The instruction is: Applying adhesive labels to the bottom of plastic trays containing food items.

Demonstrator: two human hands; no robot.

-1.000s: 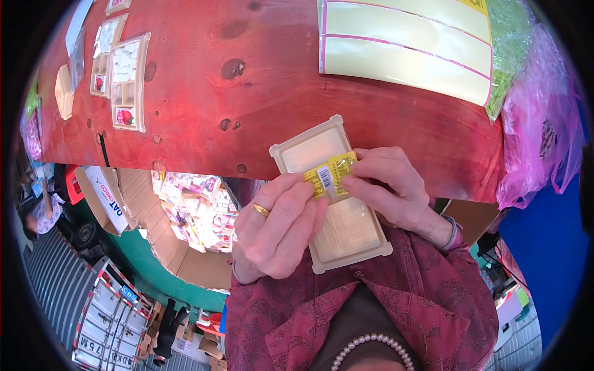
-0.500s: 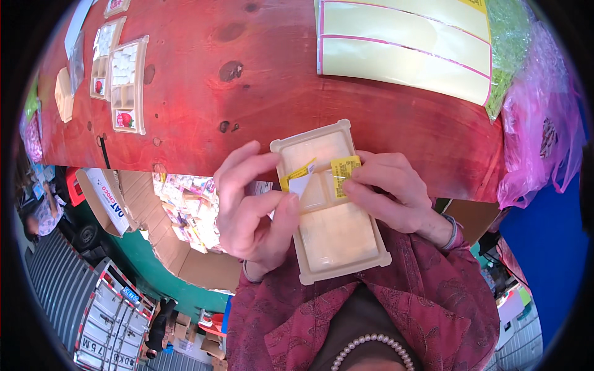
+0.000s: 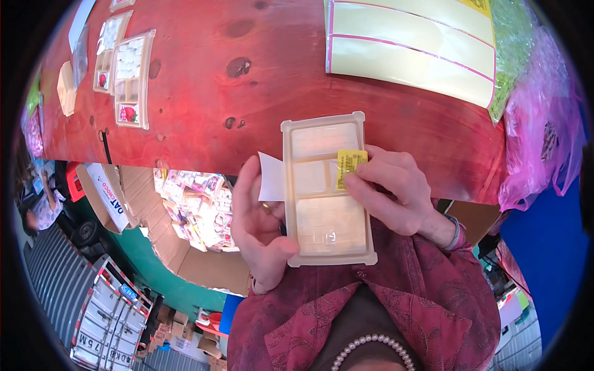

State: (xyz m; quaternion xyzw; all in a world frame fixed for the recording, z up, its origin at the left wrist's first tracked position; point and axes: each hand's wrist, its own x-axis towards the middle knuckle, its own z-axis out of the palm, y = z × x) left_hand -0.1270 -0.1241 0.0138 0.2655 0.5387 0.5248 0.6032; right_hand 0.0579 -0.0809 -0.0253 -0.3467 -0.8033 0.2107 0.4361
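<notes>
A beige compartment tray (image 3: 326, 191) with pale contents is tilted upright in front of my chest, above the near edge of the table. My left hand (image 3: 258, 235) holds its left edge, thumb along the rim and fingers partly hidden behind it. Beside those fingers a blank white paper flap (image 3: 270, 178) sticks out from the tray's left side; where it attaches is hidden. With thumb and forefinger my right hand (image 3: 396, 188) pinches a small yellow printed label (image 3: 350, 167) at the tray's right rim, against the middle compartments.
On the red table (image 3: 204, 111) lie pale yellow label sheets (image 3: 408, 55) and, at far left, trays (image 3: 132, 80) with white pieces and strawberry-print packets. Pink plastic bags (image 3: 538, 117) hang at the right. Below left stands an open carton (image 3: 185, 260) of small packets (image 3: 198, 204).
The tray has straightened and shifted slightly away from my chest. My left hand has left the tray's middle for its lower left edge. The white paper now juts outward beside the tray.
</notes>
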